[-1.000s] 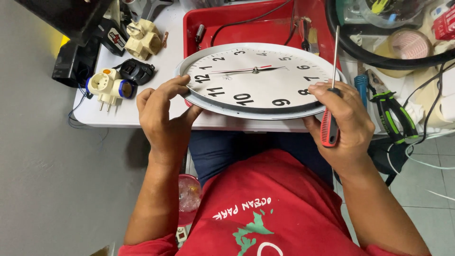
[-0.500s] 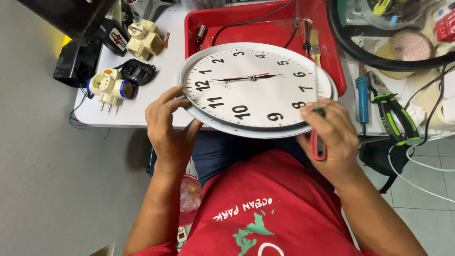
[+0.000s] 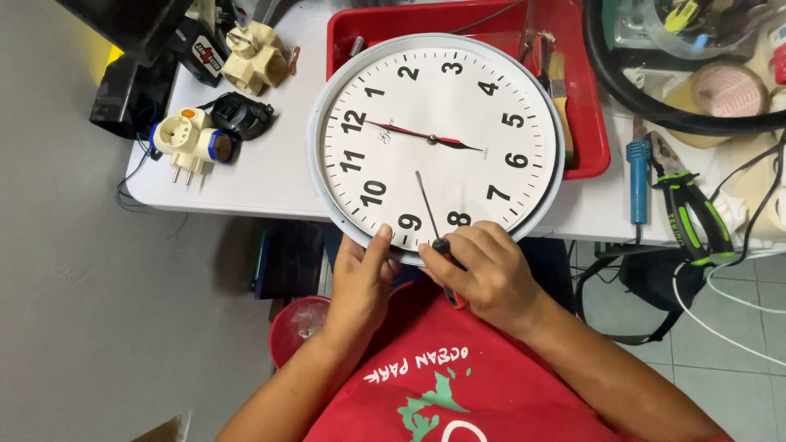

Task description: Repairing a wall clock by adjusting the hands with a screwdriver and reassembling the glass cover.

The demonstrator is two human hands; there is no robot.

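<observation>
Clock [image 3: 435,139] is face-up in front of me, near edge hanging off the white table [image 3: 262,176] and far edge over the red tray [image 3: 585,123]. My left hand [image 3: 360,282] pinches the bottom rim, and my right hand [image 3: 487,274] is wrapped around a screwdriver [image 3: 432,217] whose tip rests on the glass near the 9. Cover looks like it's on, nothing's opened up, and there are plug adapters [image 3: 192,139] off to the left.

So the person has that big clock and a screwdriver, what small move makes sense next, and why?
Probably shifting the screwdriver tip off the glass to the rim by the left hand. Its shaft lies across the wall clock face while the right hand grips the handle; glass offers nothing to pry.
</observation>
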